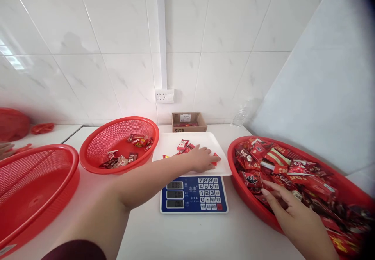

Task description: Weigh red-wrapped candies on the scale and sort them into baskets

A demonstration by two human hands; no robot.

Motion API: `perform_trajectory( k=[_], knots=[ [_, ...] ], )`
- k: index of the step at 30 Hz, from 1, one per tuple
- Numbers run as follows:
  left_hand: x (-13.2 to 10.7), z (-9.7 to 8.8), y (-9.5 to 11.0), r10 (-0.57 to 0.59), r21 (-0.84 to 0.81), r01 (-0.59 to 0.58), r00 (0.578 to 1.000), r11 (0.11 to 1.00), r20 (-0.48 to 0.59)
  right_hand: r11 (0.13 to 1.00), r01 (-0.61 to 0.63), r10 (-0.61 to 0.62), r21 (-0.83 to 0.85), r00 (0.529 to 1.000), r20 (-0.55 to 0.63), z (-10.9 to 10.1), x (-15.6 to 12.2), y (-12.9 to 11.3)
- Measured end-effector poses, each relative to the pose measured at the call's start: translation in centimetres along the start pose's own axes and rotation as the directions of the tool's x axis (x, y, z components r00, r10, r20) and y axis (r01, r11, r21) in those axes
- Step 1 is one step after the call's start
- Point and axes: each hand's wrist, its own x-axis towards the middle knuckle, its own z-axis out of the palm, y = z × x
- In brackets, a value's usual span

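Observation:
My left hand (202, 159) reaches over the white weighing tray (164, 143) of a scale, palm down with fingers spread. Its fingertips touch a small red packet (216, 160) on the tray's right side. Beside it on the tray are more red wrapped sweets (183, 145), partly hidden by my hand and forearm. At the full red basket (234, 150) on the right, my right hand (295, 209) pinches the edge of a dark red packet (252, 180) between thumb and fingers. Below the tray is the scale's blue panel (193, 203), with number keys and three displays.
A red basket (96, 150) with several packets stands left of the scale. Another red basket (67, 158) is nearer, at far left. Behind the tray sit a small cardboard box (202, 124) and a clear plastic item (241, 113). Another person's hand (5, 148) shows at the left edge.

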Motion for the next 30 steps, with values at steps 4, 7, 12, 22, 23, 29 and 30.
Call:
perform_trajectory(
  k=[4, 7, 12, 22, 23, 29, 30],
  knots=[
    [0.7, 0.4, -0.3, -0.024, -0.009, 0.024, 1.0, 1.0, -0.014, 1.0, -0.013, 0.013, -0.014, 1.0, 0.011, 0.0, 0.0, 0.0],
    [0.1, 0.0, -0.8, -0.046, -0.027, 0.045, 0.998, 0.999, -0.032, 1.0, 0.004, -0.004, -0.019, 1.0, 0.005, 0.1, 0.1, 0.1],
    [-0.1, -0.3, -0.3, -0.07, -0.03, 0.067, 0.991, 0.997, -0.11, 0.999, 0.005, -0.005, -0.045, 1.0, 0.007, 0.3, 0.3, 0.4],
    [-0.1, 0.1, 2.9, 0.052, -0.06, -0.068, 0.969, 0.996, -0.242, 0.996, 0.086, -0.09, -0.035, 0.988, -0.122, 0.1, -0.2, 0.2],
    [-0.9, 0.0, 3.8, 0.088, -0.098, -0.125, 0.943, 0.987, -0.32, 0.995, 0.097, -0.101, -0.036, 0.983, -0.155, 0.1, -0.4, 0.1],
    [-6.1, 0.5, 8.7, 0.26, -0.111, -0.409, 0.743, 0.906, -0.617, 0.938, 0.346, -0.346, 0.011, 0.938, -0.035, -0.1, -1.8, -3.0],
    [-6.6, 0.7, 8.8, 0.261, -0.097, -0.402, 0.742, 0.911, -0.618, 0.923, 0.384, -0.384, 0.037, 0.923, -0.007, 0.0, -1.9, -3.8]
  ],
)
